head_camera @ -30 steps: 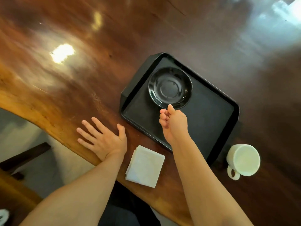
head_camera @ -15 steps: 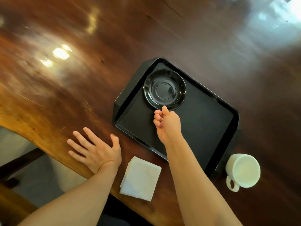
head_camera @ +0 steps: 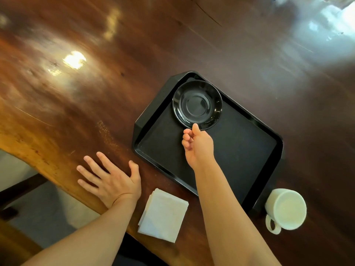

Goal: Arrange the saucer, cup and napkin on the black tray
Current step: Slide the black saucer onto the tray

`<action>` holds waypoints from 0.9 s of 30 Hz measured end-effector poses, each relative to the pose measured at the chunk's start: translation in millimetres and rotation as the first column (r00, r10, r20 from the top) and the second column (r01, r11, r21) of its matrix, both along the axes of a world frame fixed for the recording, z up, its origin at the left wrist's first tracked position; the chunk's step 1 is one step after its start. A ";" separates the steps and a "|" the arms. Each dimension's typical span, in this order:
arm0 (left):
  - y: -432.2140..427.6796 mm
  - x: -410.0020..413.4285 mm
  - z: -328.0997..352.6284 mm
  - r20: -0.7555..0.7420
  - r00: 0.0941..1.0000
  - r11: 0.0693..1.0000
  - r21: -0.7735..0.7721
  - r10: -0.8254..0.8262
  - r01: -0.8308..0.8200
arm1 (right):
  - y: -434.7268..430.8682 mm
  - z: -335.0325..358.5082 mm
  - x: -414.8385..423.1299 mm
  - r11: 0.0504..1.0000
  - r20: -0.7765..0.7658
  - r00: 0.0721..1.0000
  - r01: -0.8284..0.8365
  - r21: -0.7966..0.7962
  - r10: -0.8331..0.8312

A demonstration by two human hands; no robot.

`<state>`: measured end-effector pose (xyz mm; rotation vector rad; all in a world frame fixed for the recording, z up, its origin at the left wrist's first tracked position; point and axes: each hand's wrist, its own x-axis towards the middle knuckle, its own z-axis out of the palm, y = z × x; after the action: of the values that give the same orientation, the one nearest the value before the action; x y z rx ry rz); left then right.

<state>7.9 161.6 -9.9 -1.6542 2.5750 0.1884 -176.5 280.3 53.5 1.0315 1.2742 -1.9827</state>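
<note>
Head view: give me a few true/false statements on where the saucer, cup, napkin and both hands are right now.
1. The saucer sits on the tray. True.
2. The cup stands on the saucer. False: it is on the table, off the tray's near right corner.
3. The napkin lies on the table, off the tray. True.
4. The left hand holds the napkin. False: it lies flat and open on the table beside it.
5. The right hand is at the saucer's near rim. True.

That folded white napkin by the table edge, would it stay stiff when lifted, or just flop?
The napkin looks like thin layered paper, so it would probably sag if lifted by one corner. It likely weighs very little. Its layers seem slightly fanned at the left edge, so a push might spread them apart.
</note>
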 end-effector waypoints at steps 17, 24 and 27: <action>0.7 0.0 1.9 -0.006 1.000 1.000 0.009 0.000 0.000 | 4.3 4.0 -3.3 0.967 -0.021 0.992 -0.115 0.227 0.123; 0.5 -0.1 0.7 -0.008 1.000 1.000 0.012 0.003 -0.002 | 13.6 12.3 4.0 0.984 -0.062 0.993 -0.091 0.154 0.102; 0.4 -0.3 -0.1 -0.004 1.000 1.000 0.014 0.008 -0.008 | 21.7 15.0 10.6 0.982 -0.066 0.993 -0.088 0.165 0.100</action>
<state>7.6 162.0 -10.0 -1.6618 2.5640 0.2090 -165.9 302.0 68.6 0.9607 1.5166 -1.8867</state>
